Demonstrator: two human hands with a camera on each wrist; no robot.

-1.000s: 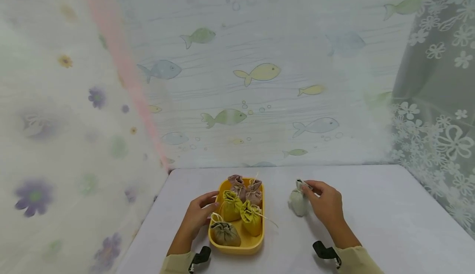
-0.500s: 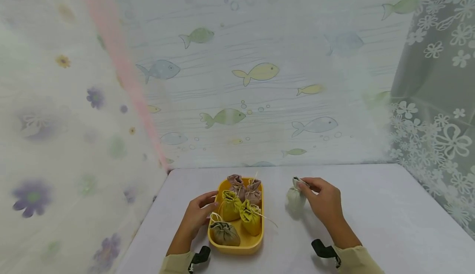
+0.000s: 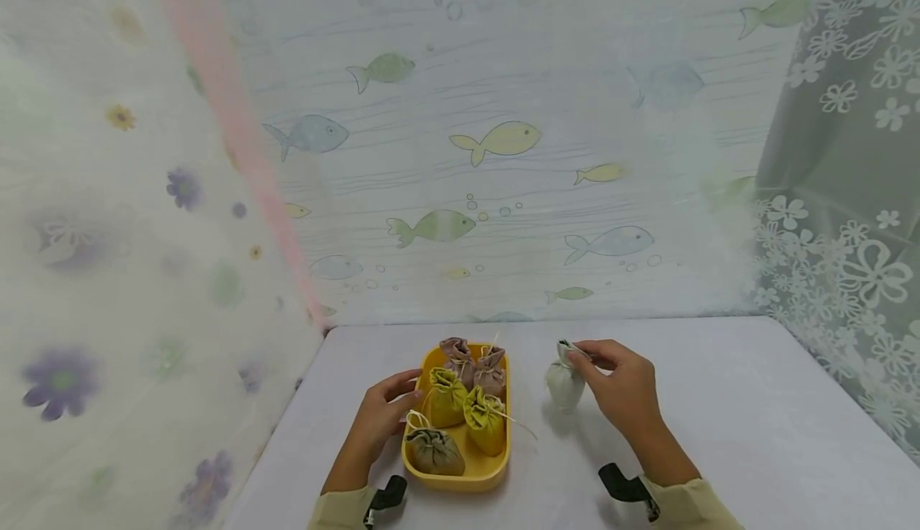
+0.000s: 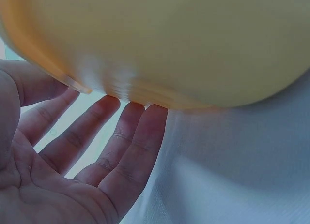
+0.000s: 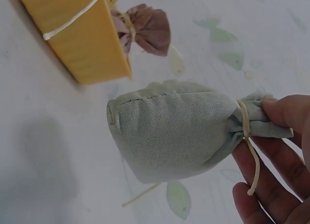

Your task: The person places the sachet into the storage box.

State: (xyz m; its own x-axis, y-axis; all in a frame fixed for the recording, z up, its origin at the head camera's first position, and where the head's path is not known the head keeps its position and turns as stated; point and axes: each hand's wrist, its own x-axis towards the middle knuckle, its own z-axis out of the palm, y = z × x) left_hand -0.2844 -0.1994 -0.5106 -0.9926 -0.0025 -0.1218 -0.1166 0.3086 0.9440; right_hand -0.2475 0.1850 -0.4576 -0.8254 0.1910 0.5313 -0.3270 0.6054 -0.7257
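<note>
My right hand (image 3: 624,386) pinches the gathered neck of a pale grey-green drawstring pouch (image 3: 564,388), right of the tray. In the right wrist view this pouch (image 5: 169,132) hangs from thumb and fingers, its cord tied round the neck. My left hand (image 3: 382,416) touches the left side of a yellow tray (image 3: 460,484); the left wrist view has its relaxed fingers (image 4: 138,141) against the outer wall. Inside the tray stand two mauve pouches (image 3: 460,358) at the back and two yellow-green pouches (image 3: 447,398) in the middle. A grey-brown pouch (image 3: 436,452) lies at the front left.
A white table (image 3: 690,434) extends to both sides of the tray. Behind it hangs a fish-patterned curtain (image 3: 503,195), with a flower-patterned sheet (image 3: 144,290) on the left and sheer lace (image 3: 855,259) on the right. A cord trails over the tray's right rim.
The right hand has lifted the grey-green pouch off the table and carried it slightly left, towards the tray. The left hand and the pouches in the tray stay put.
</note>
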